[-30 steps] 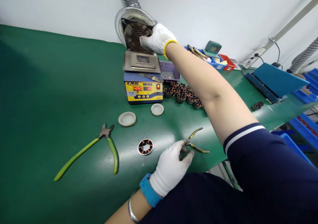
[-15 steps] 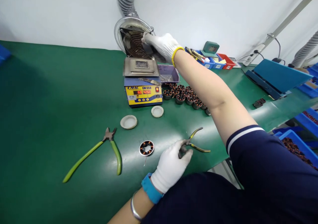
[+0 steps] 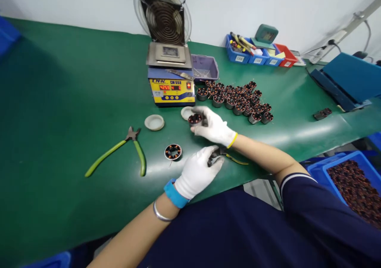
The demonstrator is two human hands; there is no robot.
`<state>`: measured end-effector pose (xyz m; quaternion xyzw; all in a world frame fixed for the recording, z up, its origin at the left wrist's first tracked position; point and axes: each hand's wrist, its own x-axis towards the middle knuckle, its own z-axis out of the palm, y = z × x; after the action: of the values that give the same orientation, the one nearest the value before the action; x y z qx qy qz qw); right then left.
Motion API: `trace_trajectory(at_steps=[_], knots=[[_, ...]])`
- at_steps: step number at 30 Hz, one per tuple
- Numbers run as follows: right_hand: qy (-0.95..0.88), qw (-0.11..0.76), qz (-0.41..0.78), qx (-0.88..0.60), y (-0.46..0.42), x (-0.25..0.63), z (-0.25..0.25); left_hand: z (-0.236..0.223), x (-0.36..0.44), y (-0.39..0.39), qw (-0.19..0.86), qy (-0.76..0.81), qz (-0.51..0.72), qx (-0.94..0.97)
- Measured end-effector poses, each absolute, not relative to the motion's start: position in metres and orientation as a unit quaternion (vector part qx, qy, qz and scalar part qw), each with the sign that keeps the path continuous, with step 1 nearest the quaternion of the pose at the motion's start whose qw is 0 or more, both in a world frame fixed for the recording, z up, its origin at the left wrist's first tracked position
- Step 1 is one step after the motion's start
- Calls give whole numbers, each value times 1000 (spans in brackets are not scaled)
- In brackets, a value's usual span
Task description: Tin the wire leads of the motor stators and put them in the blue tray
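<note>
In the head view, my right hand (image 3: 216, 126), in a white glove with a yellow cuff, pinches a wire-wound motor stator (image 3: 195, 119) above the table, in front of a small white dish (image 3: 186, 113). My left hand (image 3: 198, 167), gloved too, rests low on the table with curled, dirt-darkened fingers; what lies between them is hidden. At its fingertips are small yellow-handled pliers (image 3: 238, 159), partly covered. Left of that hand, another stator (image 3: 173, 152) lies flat with a wire end sticking out. Green-handled cutters (image 3: 131, 135) lie spread farther left.
A solder pot (image 3: 171, 86) with a lit display stands at the back, a fan (image 3: 165, 20) behind it. Beside it are a purple tray (image 3: 205, 67) and several standing stators (image 3: 239, 108). Another white dish (image 3: 154, 122) sits in front. Blue bins (image 3: 238, 57) line the wall.
My right hand has come down from the fan to the front of the solder pot, now with a stator in it. My left hand stays by the small pliers. The view has tilted downward.
</note>
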<state>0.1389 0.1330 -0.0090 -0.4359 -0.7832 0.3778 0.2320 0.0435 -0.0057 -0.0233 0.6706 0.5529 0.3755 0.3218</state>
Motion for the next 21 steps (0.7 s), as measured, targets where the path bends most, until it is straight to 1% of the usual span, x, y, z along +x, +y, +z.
trace_trajectory(at_steps=[2,5,6,8,9,11,13,15,18,21], knots=[[-802,211,350,-436,115,135,-24,-23,42,-14,262,566,396,674],[-828,160,321,-430,102,132,-24,-16,34,-31,143,627,412,646],[-839,146,319,-416,100,133,-20,-11,31,-36,103,660,398,629],[-854,124,330,-384,96,140,-9,1,25,-43,50,733,327,595],[-855,114,348,-368,94,145,-4,7,22,-45,45,764,277,581],[-844,105,398,-345,92,158,2,21,19,-44,80,801,169,569],[-818,123,443,-345,90,172,1,32,17,-37,134,804,80,574],[-788,158,470,-364,91,185,-7,39,14,-26,168,788,20,591],[-742,205,504,-393,93,203,-21,43,9,-7,177,754,-5,633],[-722,212,511,-415,93,217,-27,43,6,3,184,720,35,668]])
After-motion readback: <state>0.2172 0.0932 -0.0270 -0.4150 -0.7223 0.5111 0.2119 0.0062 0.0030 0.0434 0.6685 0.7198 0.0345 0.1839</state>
